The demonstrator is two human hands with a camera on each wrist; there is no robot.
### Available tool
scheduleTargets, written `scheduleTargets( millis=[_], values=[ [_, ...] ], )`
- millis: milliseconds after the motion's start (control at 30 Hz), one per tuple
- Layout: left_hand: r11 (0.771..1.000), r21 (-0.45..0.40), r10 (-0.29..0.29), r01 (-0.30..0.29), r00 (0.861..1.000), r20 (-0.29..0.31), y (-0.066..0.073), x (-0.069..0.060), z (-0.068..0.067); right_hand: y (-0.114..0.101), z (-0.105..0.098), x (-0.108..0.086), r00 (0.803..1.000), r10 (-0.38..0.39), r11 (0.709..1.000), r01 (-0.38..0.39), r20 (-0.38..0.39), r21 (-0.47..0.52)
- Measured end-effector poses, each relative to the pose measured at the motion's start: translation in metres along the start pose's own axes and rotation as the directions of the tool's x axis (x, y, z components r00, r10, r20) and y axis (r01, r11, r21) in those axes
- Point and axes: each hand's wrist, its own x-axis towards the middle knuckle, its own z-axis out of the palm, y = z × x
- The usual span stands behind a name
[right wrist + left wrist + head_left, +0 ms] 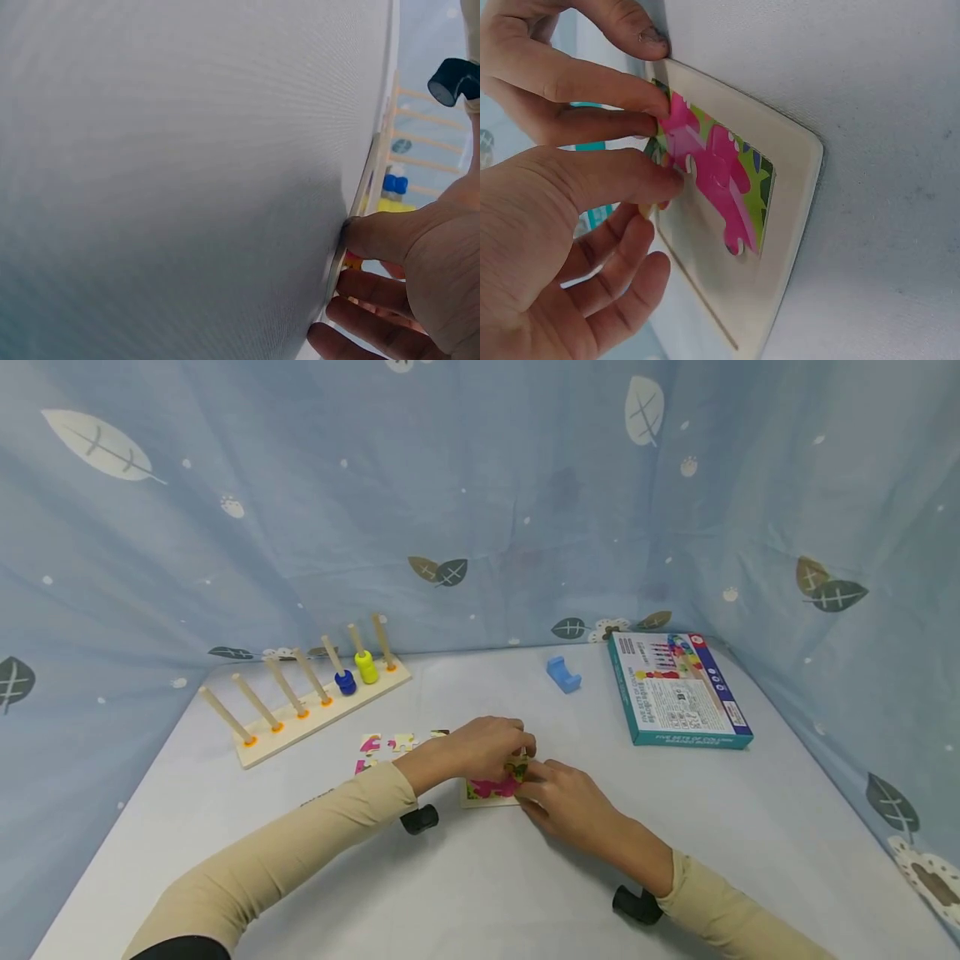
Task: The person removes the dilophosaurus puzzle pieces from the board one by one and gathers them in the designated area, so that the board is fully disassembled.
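Note:
A wooden puzzle board (795, 176) lies on the table, with joined pink-and-green pieces (720, 176) along one side and bare wood beside them. My left hand (483, 749) is over the board, thumb and finger pinching a small puzzle piece (517, 767) at the edge of the joined part. In the left wrist view, the thumb hides most of that piece. From the right, my right hand (573, 806) touches the board; its thumb (375, 234) rests at the edge and extended fingers (607, 86) press on the pieces.
Loose puzzle pieces (402, 742) lie left of the board, partly behind the left arm. A wooden peg stand (345, 700) with blue and yellow beads stands at the back left. A blue curved block (563, 675) and a flat teal box (678, 693) lie at the back right.

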Motion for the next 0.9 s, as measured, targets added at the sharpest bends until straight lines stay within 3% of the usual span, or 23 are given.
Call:
scheduleTargets(
  millis=[500, 767, 900],
  values=[
    [0.999, -0.012, 0.046, -0.047, 0.999, -0.018, -0.005, -0.003, 0.003, -0.001, 0.0, 0.002, 0.999, -0.048, 0.998, 0.048, 0.01, -0.031],
    [0.997, -0.04, 0.06, -0.063, 0.996, -0.063, -0.012, -0.009, -0.009, -0.002, -0.002, 0.003, 0.999, -0.03, 0.997, 0.033, 0.045, -0.067],
    [0.998, -0.058, 0.019, -0.023, 0.998, -0.063, -0.018, -0.021, -0.018, -0.003, -0.002, 0.003, 0.998, -0.006, 0.998, 0.01, 0.061, -0.059]
  ],
)
